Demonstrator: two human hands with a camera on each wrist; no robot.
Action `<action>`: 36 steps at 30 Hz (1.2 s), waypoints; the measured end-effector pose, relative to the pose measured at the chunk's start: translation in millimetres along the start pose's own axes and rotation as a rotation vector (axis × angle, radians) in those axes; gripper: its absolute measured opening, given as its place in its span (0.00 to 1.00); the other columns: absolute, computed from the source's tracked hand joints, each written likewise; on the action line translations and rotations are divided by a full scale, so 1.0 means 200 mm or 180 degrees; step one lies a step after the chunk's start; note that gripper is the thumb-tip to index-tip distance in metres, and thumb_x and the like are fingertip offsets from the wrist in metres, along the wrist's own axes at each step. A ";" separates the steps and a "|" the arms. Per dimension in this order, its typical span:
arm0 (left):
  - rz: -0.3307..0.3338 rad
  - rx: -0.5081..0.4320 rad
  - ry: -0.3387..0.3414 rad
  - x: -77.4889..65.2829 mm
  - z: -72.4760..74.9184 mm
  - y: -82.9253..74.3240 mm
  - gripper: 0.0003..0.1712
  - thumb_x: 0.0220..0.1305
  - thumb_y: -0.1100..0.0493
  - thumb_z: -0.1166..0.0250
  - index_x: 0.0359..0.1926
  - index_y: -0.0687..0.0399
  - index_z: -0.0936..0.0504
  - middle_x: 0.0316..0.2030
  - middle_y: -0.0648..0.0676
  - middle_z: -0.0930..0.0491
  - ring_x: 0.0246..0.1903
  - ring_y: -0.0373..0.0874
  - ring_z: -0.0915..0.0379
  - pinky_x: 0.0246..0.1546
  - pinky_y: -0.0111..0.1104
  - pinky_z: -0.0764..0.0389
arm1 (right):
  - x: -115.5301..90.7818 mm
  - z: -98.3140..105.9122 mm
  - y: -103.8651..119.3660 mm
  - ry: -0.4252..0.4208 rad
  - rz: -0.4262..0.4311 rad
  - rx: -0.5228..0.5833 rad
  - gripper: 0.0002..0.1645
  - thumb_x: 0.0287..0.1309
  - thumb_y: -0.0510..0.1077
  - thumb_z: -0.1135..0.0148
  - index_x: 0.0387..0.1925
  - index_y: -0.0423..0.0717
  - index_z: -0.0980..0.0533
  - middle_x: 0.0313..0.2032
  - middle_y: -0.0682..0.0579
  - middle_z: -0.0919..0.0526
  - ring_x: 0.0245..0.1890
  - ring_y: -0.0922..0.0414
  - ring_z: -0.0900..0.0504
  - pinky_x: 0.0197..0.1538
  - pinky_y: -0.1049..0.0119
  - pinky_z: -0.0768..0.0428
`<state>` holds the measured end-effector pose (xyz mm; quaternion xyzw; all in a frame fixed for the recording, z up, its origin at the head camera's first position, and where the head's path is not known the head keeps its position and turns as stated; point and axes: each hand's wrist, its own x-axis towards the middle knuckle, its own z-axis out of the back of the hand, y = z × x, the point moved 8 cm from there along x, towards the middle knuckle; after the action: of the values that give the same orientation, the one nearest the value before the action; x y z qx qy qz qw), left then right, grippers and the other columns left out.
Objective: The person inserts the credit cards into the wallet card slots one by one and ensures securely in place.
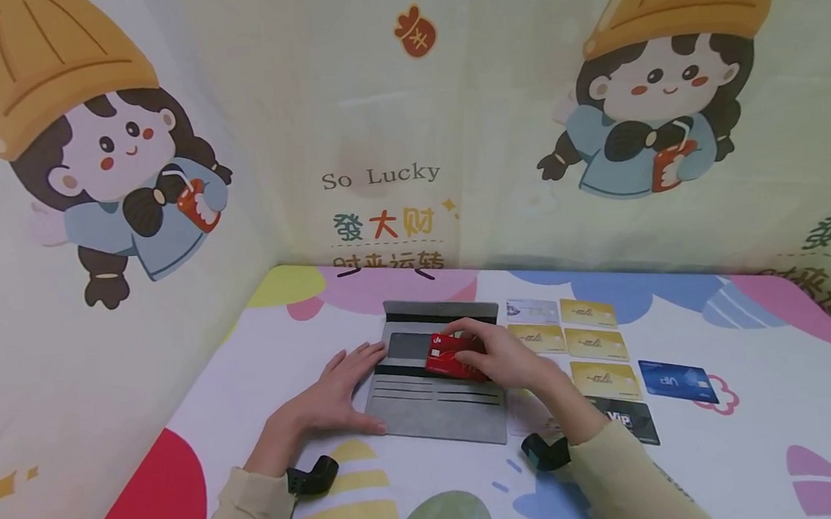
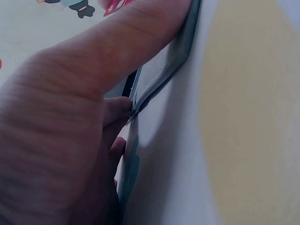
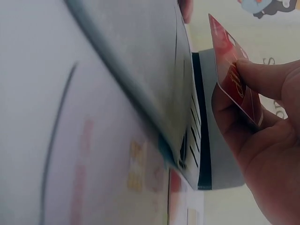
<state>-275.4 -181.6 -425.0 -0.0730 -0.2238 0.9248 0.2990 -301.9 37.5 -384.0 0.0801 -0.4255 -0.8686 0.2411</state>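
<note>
A grey card wallet [image 1: 434, 423] lies unfolded on the table, with rows of slots across its lower panel. My right hand [image 1: 512, 357] pinches a red bank card [image 1: 438, 358] between thumb and fingers over the wallet's upper part. Seen in the right wrist view, the red card [image 3: 227, 70] stands tilted, with the thumb on its face and fingers behind it. My left hand [image 1: 327, 398] is spread at the wallet's left side, fingertips at the edge and thumb by the lower corner. The left wrist view shows its thumb [image 2: 126, 42] along the wallet's raised edge.
Right of the wallet, several gold cards [image 1: 605, 380] lie in rows with a silvery card [image 1: 531, 311]. A black VIP card [image 1: 636, 419] is at the near end, and a blue card [image 1: 677, 382] sits farther right. A patterned cloth wall [image 1: 515, 228] rises behind the table.
</note>
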 end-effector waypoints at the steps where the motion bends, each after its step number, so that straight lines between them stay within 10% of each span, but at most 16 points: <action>1: 0.0010 0.0002 -0.0001 0.00 0.00 0.00 0.62 0.39 0.27 0.34 0.72 0.46 0.48 0.71 0.45 0.53 0.70 0.43 0.66 0.67 0.46 0.65 | 0.01 -0.01 0.00 0.0002 0.0002 0.0012 0.26 0.57 0.41 0.37 0.56 0.62 0.29 0.49 0.56 0.23 0.47 0.55 0.26 0.45 0.62 0.21; 36: -0.0056 -0.0115 -0.0024 -0.01 0.02 -0.01 0.62 0.39 0.29 0.32 0.71 0.47 0.46 0.71 0.47 0.51 0.70 0.46 0.64 0.66 0.48 0.64 | 0.12 -0.21 0.13 0.0164 0.0325 -0.0122 0.24 0.59 0.42 0.38 0.57 0.58 0.30 0.51 0.59 0.25 0.48 0.60 0.27 0.51 0.63 0.25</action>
<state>-274.4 -182.7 -421.2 -0.0729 -0.2423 0.9182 0.3049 -299.9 -17.7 -387.5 0.0761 -0.4060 -0.8608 0.2974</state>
